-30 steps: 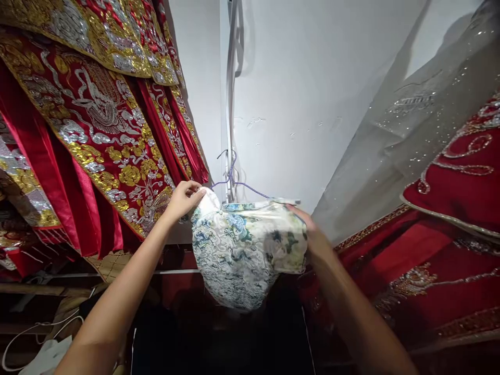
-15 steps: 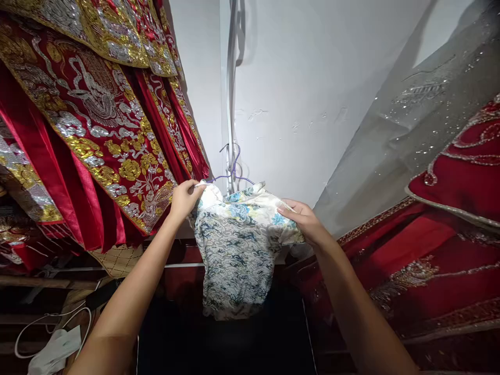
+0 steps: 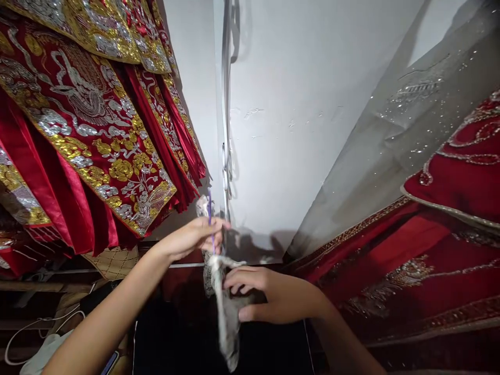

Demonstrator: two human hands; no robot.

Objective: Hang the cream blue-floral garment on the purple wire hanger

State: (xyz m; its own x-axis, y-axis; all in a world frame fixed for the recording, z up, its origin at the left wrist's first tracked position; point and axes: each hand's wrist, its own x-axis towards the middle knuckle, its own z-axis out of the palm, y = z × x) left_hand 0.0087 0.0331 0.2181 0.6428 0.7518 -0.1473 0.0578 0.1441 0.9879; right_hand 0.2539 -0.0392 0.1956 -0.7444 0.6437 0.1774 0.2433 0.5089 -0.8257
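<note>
Left hand (image 3: 193,237) is raised mid-frame, fingers pinched together on the purple hanger (image 3: 210,219), which shows as a thin near-vertical line running up from the fingers. A bit of pale fabric sticks out just above that hand, next to the hanger wire

Right hand (image 3: 260,297) sits just below and right of the left, palm side toward the camera, fingers curled round the small patterned garment (image 3: 226,317). Thumb and fingers pressed onto the cloth, so it is a closed grip, not spread

Garment is white-grey with a dark print, seen edge-on and motion-blurred; pattern detail cannot be read. It hangs as a narrow strip from the hanger down between both hands, and its lower end drops past the right hand toward the bottom edge of frame, over a dark area

Hands are close together, one above the other, both on the same hanger-garment unit

Surroundings: red robes with gold and silver embroidery (image 3: 89,130) hang top left, hems just beside the left hand. Red embroidered gown (image 3: 449,219) fills the right side, with grey sequinned sheer fabric (image 3: 410,114) above it. White wall (image 3: 297,104) behind, with a metal rail (image 3: 225,104) running vertically down to right behind the hanger. White cable (image 3: 35,328) lower left, near the left forearm
</note>
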